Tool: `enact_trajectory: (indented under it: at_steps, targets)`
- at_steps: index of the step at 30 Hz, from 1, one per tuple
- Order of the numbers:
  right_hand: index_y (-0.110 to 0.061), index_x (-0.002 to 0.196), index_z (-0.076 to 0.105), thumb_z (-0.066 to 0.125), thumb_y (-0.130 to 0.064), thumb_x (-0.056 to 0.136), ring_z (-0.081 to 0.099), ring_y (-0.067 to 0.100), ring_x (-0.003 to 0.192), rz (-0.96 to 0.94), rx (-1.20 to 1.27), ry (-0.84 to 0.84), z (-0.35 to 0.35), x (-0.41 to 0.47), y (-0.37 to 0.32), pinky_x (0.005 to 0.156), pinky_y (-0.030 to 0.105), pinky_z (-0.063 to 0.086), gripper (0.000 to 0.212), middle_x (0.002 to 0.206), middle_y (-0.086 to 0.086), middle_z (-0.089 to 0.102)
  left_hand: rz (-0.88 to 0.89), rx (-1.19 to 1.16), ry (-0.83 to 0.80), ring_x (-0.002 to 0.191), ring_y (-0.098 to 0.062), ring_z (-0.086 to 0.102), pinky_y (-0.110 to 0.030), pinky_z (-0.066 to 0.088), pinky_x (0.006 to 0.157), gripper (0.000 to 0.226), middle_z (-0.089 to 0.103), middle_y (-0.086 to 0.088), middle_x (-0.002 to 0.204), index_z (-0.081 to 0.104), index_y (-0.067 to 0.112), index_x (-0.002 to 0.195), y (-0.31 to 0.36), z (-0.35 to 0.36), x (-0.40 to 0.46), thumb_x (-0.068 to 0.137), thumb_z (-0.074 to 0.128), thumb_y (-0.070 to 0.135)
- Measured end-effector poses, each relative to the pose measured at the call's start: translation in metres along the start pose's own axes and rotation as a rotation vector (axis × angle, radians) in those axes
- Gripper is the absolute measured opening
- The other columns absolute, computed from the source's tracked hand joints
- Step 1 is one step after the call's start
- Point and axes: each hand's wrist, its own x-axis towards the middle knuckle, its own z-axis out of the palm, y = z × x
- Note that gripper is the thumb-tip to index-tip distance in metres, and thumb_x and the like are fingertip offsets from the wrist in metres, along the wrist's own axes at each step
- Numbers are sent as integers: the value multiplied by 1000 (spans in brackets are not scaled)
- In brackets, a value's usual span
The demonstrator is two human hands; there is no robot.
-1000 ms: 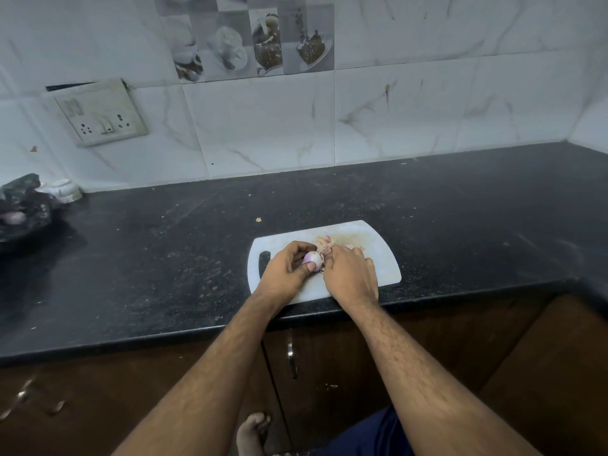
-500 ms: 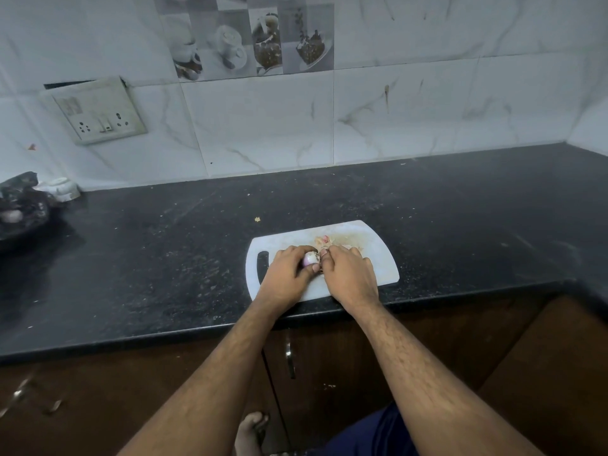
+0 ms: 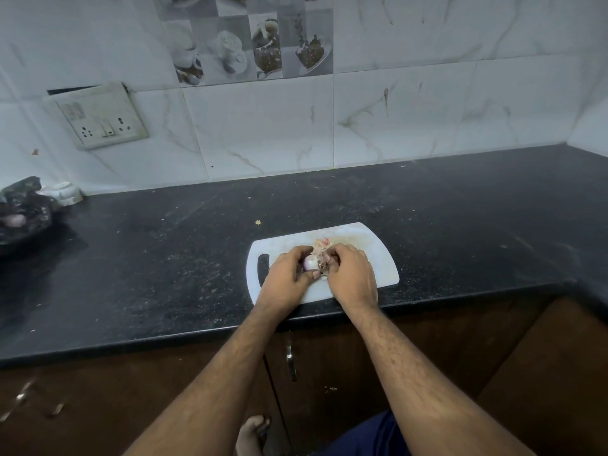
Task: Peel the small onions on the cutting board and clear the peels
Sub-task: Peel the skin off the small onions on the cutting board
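A small onion [image 3: 310, 262] sat over the middle of the white cutting board [image 3: 378, 258], pinched between both hands just above the board's surface. Its near side looked pale & smooth, so it seemed mostly peeled, w/ dry skin at its right side where the fingers worked. A loose heap of peels [image 3: 321, 245] lay on the board just behind the onion, so peeling was well underway, but clearing hadn't begun; whether other onions waited on the board couldn't be told, since the hands hid much of it. The left hand [image 3: 289, 274] was curled closed around the onion, thumb underneath, knuckles toward the board's handle slot. The right hand [image 3: 350, 274] was closed too, fingertips pinching at skin on the onion's right side; probably mid-tear, tho the exact hold was hidden. Both forearms came up from the counter edge nearest the board, converging. Left of the board, well apart on the black counter [image 3: 164, 258], a dark plastic bag [image 3: 23, 212] held what looked like another onion.
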Motion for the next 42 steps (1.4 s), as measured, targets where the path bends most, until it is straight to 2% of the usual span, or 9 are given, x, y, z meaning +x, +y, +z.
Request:
enact_trajectory:
  at_steps: [3, 8, 11, 14, 20, 25, 29, 33, 42]
  targets:
    - [-23, 130, 66, 49, -21, 103, 58, 17, 114, -23, 123, 4, -4, -1, 2, 96, 39, 52, 32, 121, -6, 68, -59, -95, 40, 107, -1, 61, -11, 45, 87, 56, 64, 9, 116, 50, 25, 125, 0, 0, 0, 82, 86, 18]
    - [-31, 119, 71, 47, -54, 101, 62, 14, 102, -100, 117, -61, -9, -8, -4, 92, 43, 52, 37, 112, -10, 71, -32, -81, 113, 104, -4, 64, -23, 49, 95, 55, 66, 12, 111, 57, 22, 120, -3, 1, -1, 76, 90, 22]
    - [-30, 114, 75, 58, -46, 99, 63, 11, 96, -126, 182, -68, -10, -9, -2, 84, 38, 55, 27, 103, -12, 73, -33, -117, 133, 103, -5, 65, -20, 54, 93, 56, 68, 9, 115, 62, 16, 124, -1, 0, -4, 76, 90, 15]
    - [-28, 112, 77, 60, -38, 100, 61, 12, 98, -139, 213, -39, -10, -10, -1, 82, 39, 54, 22, 101, -12, 74, -24, -89, 136, 112, -8, 65, -26, 53, 103, 59, 70, 3, 122, 66, 14, 130, -2, 0, -4, 76, 90, 13]
    - [-23, 110, 74, 61, -24, 99, 61, 12, 101, -46, 255, 56, -7, -8, 0, 87, 34, 54, 17, 103, -10, 72, 2, -11, 141, 105, -8, 64, -29, 53, 101, 51, 69, 8, 112, 72, 15, 121, 2, -1, -5, 73, 91, 13]
    - [-22, 132, 64, 48, -3, 97, 56, 12, 117, -50, 182, 23, -8, -11, -4, 98, 33, 51, 42, 121, -9, 68, -22, -32, 151, 104, -3, 63, -20, 52, 97, 54, 70, 9, 115, 67, 18, 122, 0, 1, -6, 74, 91, 12]
    - [-25, 131, 65, 45, -19, 101, 55, 9, 122, -97, 164, -49, -12, -9, -7, 98, 32, 48, 37, 131, -11, 65, -30, -53, 146, 105, -3, 63, -18, 51, 94, 52, 69, 10, 114, 63, 20, 120, -2, 1, -3, 76, 90, 15]
    - [-32, 118, 72, 52, -41, 102, 63, 8, 100, -131, 161, -76, -10, -9, -4, 86, 34, 54, 27, 110, -15, 72, -12, -37, 145, 95, 2, 62, -7, 47, 81, 38, 70, 11, 102, 65, 24, 106, -2, 2, -3, 77, 89, 16]
    - [-23, 117, 75, 62, -32, 100, 69, 9, 95, -108, 227, -20, -11, -12, -2, 88, 33, 58, 23, 105, -8, 77, -19, -57, 127, 97, -5, 65, -15, 50, 83, 39, 70, 9, 103, 66, 23, 108, -7, 3, -2, 77, 90, 18]
